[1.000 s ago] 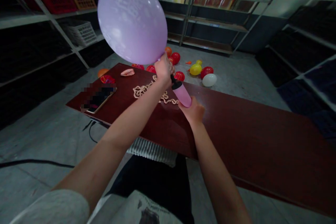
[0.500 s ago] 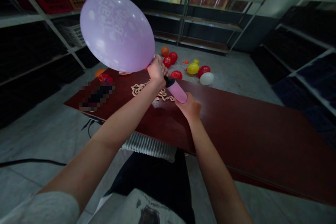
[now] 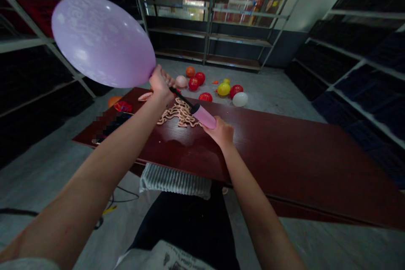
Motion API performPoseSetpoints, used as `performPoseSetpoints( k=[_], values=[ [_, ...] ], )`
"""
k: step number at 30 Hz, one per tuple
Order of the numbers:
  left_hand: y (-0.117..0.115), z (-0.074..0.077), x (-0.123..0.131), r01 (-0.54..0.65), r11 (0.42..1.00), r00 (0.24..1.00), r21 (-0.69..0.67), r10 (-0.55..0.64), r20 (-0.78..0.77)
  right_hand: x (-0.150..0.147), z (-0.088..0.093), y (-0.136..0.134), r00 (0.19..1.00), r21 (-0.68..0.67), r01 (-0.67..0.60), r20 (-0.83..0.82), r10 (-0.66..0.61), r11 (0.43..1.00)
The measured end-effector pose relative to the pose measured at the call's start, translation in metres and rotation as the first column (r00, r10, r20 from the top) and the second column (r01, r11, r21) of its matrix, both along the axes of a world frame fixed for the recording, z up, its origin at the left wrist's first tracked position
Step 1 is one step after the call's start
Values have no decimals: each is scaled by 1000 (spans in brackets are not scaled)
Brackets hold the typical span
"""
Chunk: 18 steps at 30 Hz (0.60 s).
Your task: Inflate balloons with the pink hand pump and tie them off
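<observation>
My left hand (image 3: 162, 83) wraps balloon (image 3: 104, 42) at neck; balloon bulges up-left of it. My right hand (image 3: 222, 133) grips pump (image 3: 205, 116), black rod (image 3: 182, 97) running toward left hand. Balloon likely light, taut, easily burst; neck safest hold. Dark glossy tabletop (image 3: 284, 156) below hands, shelves (image 3: 240, 41) beyond, room dim.

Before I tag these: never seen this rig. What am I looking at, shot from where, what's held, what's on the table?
No machine: these are a person's bare hands, seen by one head-worn camera looking forward and down. The left hand grips the purple balloon near its neck. The right hand holds the pink end of a pump; its black rod runs to the left hand, which hides its far end. On the dark red table lie pale wavy strands, a red crinkled item and a partly pixelated, phone-like object.
</observation>
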State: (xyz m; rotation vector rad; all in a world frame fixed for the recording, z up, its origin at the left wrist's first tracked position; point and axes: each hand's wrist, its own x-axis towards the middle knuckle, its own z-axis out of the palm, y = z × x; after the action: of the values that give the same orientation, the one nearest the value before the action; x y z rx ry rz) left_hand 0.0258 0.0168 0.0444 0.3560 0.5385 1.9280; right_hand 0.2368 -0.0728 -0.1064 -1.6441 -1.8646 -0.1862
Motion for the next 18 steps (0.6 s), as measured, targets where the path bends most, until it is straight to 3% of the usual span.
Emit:
performPoseSetpoints(
  k=[6, 10, 15, 18],
  values=[
    [-10, 50, -28, 63, 998, 988, 1, -62, -144, -2, 2, -1, 997, 36, -39, -62, 41, 999],
    [-18, 75, -17, 102, 994, 982, 45, -93, -166, 0, -3, 2, 986, 62, -57, -155, 66, 996],
    [-27, 85, 25, 119, 986, 963, 113, -87, -255, 5, -11, 5, 975, 55, -2, -222, 14, 998],
    [-27, 77, 54, 118, 986, 954, 118, -80, -289, 6, -10, 5, 967, 57, 38, -256, -22, 998]
  ],
)
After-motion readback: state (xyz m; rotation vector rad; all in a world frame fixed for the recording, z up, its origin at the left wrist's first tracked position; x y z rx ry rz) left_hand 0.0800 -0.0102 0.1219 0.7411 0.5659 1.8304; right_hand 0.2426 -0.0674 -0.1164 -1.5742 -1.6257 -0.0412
